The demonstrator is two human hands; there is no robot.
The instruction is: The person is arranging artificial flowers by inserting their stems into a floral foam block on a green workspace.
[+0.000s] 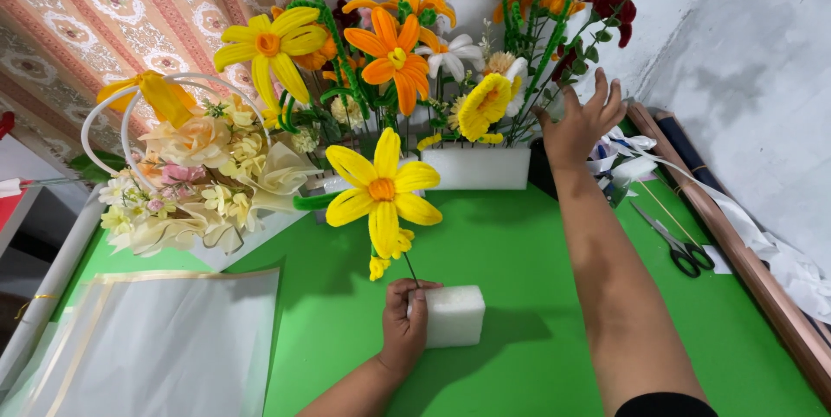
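While the left hand [405, 317] clamps the near foam block [454, 315] on the green table [537, 313], its fingers wrapped on the block's left end, a yellow flower [382, 190] stands upright with its thin stem set into the block's top. The right hand [582, 118] is open wide, fingers spread, holding nothing, raised at the far right beside the stems standing in the far foam block [477, 166]. The step in hand reads as picking the next stem from that supply. Judged from this, the next move calls for pinching one stem low and lifting it straight out without snagging its neighbours. Scissors [679, 246] lie right, well apart from both hands; a flower basket [195, 170] sits far left.
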